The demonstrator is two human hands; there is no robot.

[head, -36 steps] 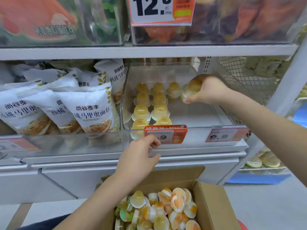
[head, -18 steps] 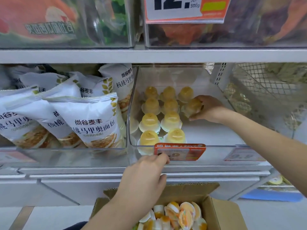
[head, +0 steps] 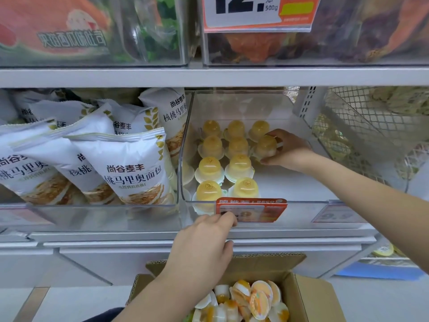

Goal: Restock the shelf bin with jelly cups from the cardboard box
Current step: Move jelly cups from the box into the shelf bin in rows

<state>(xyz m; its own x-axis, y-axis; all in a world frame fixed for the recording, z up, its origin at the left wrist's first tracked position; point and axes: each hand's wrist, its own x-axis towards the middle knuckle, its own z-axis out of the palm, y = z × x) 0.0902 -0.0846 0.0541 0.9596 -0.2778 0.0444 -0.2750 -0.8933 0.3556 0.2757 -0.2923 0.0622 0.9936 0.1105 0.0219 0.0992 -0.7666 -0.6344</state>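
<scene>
A clear plastic shelf bin (head: 301, 203) on the middle shelf holds several yellow jelly cups (head: 210, 166) standing upside down in rows at its left side. My right hand (head: 287, 151) reaches into the bin and is shut on one jelly cup (head: 265, 145), set down in the third column just in front of the back cup. My left hand (head: 204, 242) rests on the bin's front edge, fingers curled beside the red price tag (head: 253, 210). The cardboard box (head: 313, 296) below holds several more jelly cups (head: 253, 298).
White bread bags (head: 130, 163) fill the bin to the left. A wire mesh basket (head: 362, 126) stands at the right. The upper shelf (head: 209, 76) carries clear bins of packaged snacks and hangs low over the jelly bin. The bin's right half has bare floor.
My right hand came down from above the bin and lowered its jelly cup onto the bin floor beside the rows. My view shifted closer and downward; the left hand stayed on the front edge.
</scene>
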